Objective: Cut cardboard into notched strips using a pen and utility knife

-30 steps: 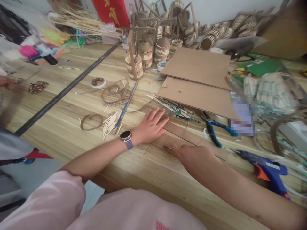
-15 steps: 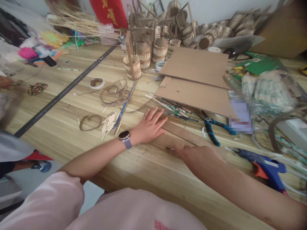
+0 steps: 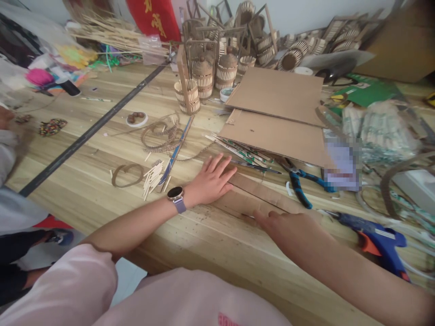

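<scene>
My left hand (image 3: 212, 181) lies flat with its fingers spread, pressing on the left end of a brown cardboard strip (image 3: 239, 201). A second cardboard strip (image 3: 263, 192) runs alongside, with a dark line between the two. My right hand (image 3: 282, 224) is closed low over the front edge of the nearer strip. A small thin tip shows at its fingertips, beside a short dark line on the cardboard; the rest of what it holds is hidden. Blue-handled pliers (image 3: 301, 183) lie beyond my right hand, and a blue glue gun (image 3: 374, 235) rests to its right.
Two cardboard sheets (image 3: 277, 95) lie behind the strips. Small slatted buckets (image 3: 187, 96) stand at the back. Short sticks (image 3: 153, 176), a blue strip (image 3: 176, 151) and a brown ring (image 3: 127, 175) are left of my left hand. Another person's sleeve (image 3: 7, 149) is at the left edge.
My right hand has slid a little to the right and towards me along the strip. The left hand stays in place. At the left, the other person's hand and legs have shifted.
</scene>
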Tool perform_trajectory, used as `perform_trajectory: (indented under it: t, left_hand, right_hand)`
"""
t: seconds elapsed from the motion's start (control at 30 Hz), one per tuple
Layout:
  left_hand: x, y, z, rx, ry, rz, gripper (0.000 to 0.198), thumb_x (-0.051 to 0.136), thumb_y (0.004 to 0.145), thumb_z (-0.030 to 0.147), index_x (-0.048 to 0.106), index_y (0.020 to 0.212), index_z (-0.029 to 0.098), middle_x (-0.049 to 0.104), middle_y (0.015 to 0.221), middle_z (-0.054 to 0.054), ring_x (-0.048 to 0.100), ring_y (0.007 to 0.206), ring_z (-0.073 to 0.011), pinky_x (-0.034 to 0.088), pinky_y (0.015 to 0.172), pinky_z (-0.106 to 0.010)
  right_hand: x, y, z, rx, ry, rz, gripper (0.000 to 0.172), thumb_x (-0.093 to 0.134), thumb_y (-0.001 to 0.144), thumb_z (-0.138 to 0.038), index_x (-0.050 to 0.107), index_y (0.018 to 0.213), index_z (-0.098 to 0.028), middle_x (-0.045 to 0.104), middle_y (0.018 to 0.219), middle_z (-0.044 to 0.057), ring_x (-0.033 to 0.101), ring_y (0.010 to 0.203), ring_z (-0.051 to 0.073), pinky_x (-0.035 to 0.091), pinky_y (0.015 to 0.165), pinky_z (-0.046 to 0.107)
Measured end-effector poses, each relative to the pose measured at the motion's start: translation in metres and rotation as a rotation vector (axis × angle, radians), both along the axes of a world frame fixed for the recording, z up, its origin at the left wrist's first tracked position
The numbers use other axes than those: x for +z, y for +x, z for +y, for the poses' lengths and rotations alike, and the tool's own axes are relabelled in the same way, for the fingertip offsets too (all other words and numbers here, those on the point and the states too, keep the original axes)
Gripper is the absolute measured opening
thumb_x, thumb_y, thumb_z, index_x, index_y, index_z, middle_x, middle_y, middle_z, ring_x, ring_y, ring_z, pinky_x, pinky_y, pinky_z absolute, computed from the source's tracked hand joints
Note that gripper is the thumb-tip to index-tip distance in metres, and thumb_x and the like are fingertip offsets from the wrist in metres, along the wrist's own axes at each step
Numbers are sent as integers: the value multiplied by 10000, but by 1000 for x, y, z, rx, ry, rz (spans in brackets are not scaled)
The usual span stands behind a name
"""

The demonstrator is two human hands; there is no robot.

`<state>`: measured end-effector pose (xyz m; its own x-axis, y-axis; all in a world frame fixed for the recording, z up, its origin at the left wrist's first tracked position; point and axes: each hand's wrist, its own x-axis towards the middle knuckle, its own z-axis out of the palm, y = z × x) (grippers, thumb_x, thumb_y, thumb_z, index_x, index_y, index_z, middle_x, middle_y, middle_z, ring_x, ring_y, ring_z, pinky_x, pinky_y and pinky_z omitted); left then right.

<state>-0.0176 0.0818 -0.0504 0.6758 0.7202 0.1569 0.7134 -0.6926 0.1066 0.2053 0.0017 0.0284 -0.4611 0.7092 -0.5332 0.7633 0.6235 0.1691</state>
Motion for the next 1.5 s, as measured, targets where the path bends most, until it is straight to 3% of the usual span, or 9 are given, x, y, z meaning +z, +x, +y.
perform_trajectory:
  t: [0.3, 0.47, 0.73, 0.97, 1.1, 1.3, 1.5]
  left_hand:
    - [2, 10, -1, 77, 19, -58, 534, 477, 1016, 385, 439, 1485, 132, 260, 1623, -215, 140, 1527, -402, 183, 1196, -647]
    - [-6, 12, 3, 92, -9, -32, 592, 461, 1016, 449, 410, 1503, 115, 267, 1620, -223, 167, 1524, -389, 193, 1203, -611]
    - [-4, 11, 2, 78, 7, -21, 597, 462, 1015, 451, 421, 1501, 107, 285, 1617, -209, 163, 1522, -399, 186, 1210, -604]
    - [-2, 11, 1, 81, -2, -13, 589, 466, 1014, 439, 420, 1501, 112, 287, 1619, -202, 171, 1522, -390, 188, 1213, -596]
    - [-4, 11, 1, 76, 4, -22, 579, 466, 1013, 434, 425, 1497, 119, 293, 1616, -200, 157, 1528, -381, 176, 1214, -600]
    - [-3, 10, 1, 71, 19, -16, 581, 448, 1019, 451, 431, 1492, 114, 302, 1614, -195, 176, 1519, -396, 191, 1211, -591]
    - [-4, 10, 1, 69, 23, -24, 581, 458, 1017, 449, 438, 1490, 112, 305, 1609, -206, 170, 1522, -391, 189, 1211, -596]
  right_hand:
    - [7, -20, 10, 30, 15, 61, 317, 527, 833, 34, 622, 1054, -172, 768, 832, 63, 763, 722, 254, 342, 412, 254]
    - [8, -33, 13, 68, 49, 90, 370, 501, 809, 64, 626, 1086, -146, 759, 802, 70, 752, 678, 229, 379, 422, 240]
    - [2, -27, 14, 75, 18, 77, 394, 504, 807, 69, 612, 1097, -175, 763, 839, 49, 753, 686, 230, 328, 394, 252]
    - [11, -28, 16, 40, -24, 39, 388, 512, 785, 95, 610, 1044, -177, 766, 814, 52, 760, 693, 244, 232, 391, 264]
    - [6, -23, 14, 20, -46, 44, 349, 541, 781, 67, 598, 1015, -185, 772, 823, 52, 766, 728, 246, 249, 403, 260]
    - [-7, -6, 5, 52, 61, 57, 377, 528, 789, 59, 619, 1035, -212, 755, 779, 30, 758, 685, 228, 263, 416, 285]
    - [-2, -2, 3, 22, 23, 34, 389, 513, 770, 80, 618, 1006, -211, 762, 807, 39, 765, 718, 243, 243, 408, 268]
